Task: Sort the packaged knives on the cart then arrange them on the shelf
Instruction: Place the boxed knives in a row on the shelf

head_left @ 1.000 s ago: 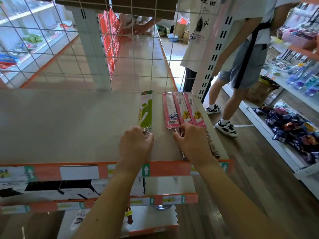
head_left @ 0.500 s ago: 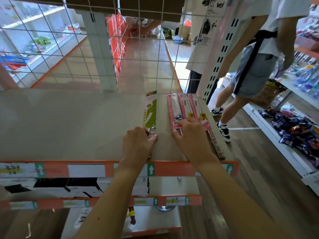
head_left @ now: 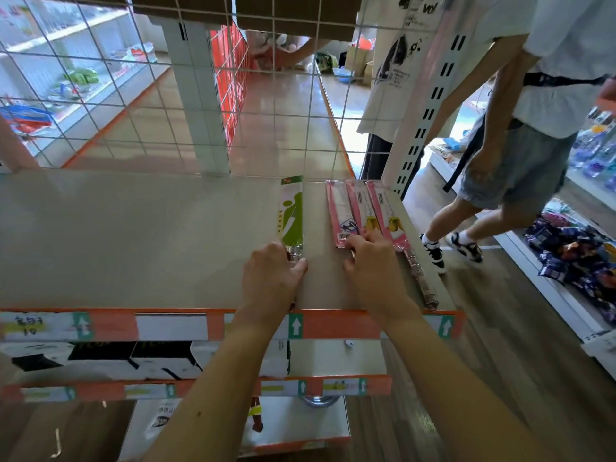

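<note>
A green-packaged knife (head_left: 291,211) lies lengthwise on the beige shelf (head_left: 140,235), blade end toward the wire back. My left hand (head_left: 270,278) grips its metal handle near the front. To the right lie three pink-packaged knives (head_left: 361,211) side by side. My right hand (head_left: 375,265) has its fingers curled over the handles of the left two pink ones. The handle of the rightmost pink knife (head_left: 421,281) sticks out bare toward the shelf's front right corner.
A wire grid (head_left: 200,105) backs the shelf. An orange label strip (head_left: 336,326) runs along its front edge, with lower shelves beneath. Two people stand in the aisle at right (head_left: 520,155). Packaged goods (head_left: 580,258) lie on a low shelf at far right.
Both hands slid the knives a little farther back on the shelf. The person at right walked on along the aisle. My view shifted slightly.
</note>
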A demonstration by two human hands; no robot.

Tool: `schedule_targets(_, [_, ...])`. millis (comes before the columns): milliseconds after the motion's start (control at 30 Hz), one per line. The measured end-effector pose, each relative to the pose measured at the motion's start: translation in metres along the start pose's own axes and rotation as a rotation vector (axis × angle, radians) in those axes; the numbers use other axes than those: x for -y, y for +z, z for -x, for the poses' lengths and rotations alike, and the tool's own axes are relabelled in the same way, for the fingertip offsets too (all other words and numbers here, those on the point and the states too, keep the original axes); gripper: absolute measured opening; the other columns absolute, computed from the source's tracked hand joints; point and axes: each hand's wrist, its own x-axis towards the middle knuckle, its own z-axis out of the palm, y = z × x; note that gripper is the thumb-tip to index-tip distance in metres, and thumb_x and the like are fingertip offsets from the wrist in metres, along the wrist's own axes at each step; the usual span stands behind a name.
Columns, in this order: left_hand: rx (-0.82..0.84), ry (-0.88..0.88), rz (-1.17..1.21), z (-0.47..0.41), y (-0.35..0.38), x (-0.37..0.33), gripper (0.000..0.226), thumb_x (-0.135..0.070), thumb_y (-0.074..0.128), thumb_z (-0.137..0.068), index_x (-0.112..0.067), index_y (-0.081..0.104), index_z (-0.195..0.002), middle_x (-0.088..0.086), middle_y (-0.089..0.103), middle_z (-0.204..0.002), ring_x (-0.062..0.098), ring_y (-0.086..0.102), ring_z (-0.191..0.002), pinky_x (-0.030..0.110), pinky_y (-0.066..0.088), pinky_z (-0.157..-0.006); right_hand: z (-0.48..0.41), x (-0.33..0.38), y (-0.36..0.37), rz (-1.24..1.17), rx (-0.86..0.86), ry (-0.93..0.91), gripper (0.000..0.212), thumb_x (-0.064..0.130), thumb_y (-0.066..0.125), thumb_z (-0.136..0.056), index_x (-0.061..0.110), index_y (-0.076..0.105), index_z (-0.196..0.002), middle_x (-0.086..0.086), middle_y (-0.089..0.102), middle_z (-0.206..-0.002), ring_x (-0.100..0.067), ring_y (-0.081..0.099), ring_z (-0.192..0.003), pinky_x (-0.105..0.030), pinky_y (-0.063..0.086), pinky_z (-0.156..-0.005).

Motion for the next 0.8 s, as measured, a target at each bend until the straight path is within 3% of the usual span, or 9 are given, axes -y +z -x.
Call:
schedule_targets(600, [0.059, 0.028, -0.032, -0.001, 0.009, -0.017, 0.035, -0.032, 0.065, -0.084, -0.003, 0.059, -0.102, 0.014, 0.066, -0.101, 0.024, 0.063, -0.091, 0.021, 0.038, -0.066, -0.001, 0.000, -0.005, -0.042, 0.139, 0.094, 0.036, 0.018, 0.056, -0.089, 0.009, 0.057, -0.123, -0.015, 0.046, -0.132, -0.030, 0.047, -0.117, -0.035, 0.039, -0.103])
schedule_targets(733, [0.066, 0.041, -0.001, 0.000, 0.005, -0.012, 0.043, -0.046, 0.062, -0.083, -0.005, 0.062, -0.096, 0.011, 0.068, -0.091, 0.022, 0.064, -0.080, 0.027, 0.050, -0.065, 0.000, 0.002, -0.008, -0.069, 0.115, 0.064, 0.036, 0.018, 0.057, -0.088, 0.009, 0.056, -0.123, -0.014, 0.050, -0.126, -0.030, 0.050, -0.115, -0.035, 0.042, -0.102])
schedule_targets(800, [0.018, 0.035, -0.034, 0.003, -0.004, -0.007, 0.047, -0.051, 0.056, -0.085, -0.006, 0.062, -0.098, 0.010, 0.069, -0.092, 0.025, 0.067, -0.083, 0.033, 0.053, -0.068, 0.000, 0.004, -0.011, -0.055, 0.084, 0.025, 0.033, 0.018, 0.057, -0.089, 0.008, 0.058, -0.120, -0.012, 0.054, -0.120, -0.028, 0.051, -0.112, -0.033, 0.044, -0.100])
